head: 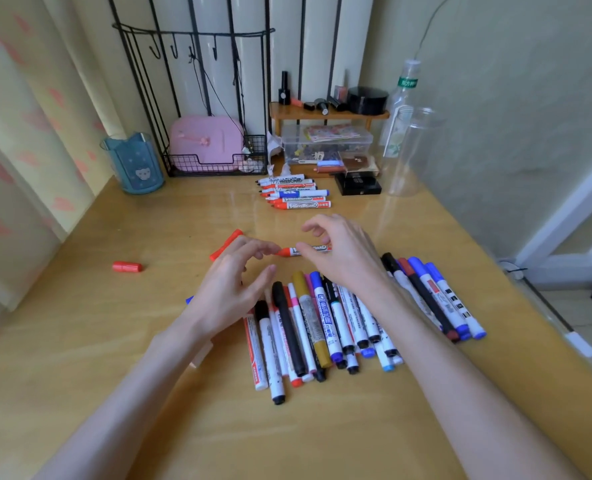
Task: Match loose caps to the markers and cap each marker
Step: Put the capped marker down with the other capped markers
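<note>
Pinching the red marker (pixel 289 251) by its barrel between thumb and fingers, my right hand (pixel 343 252) holds it level over the table (pixel 79 341). My left hand (pixel 232 289) sits at its bare tip, fingers loosely curled, gripping nothing I can see. A loose red cap (pixel 127 266) lies well to the left.

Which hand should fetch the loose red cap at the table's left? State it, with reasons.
Left. The left hand seems to hold nothing and is nearer the red cap. The right hand pinches the uncapped red marker and would have to cross the left.
</note>
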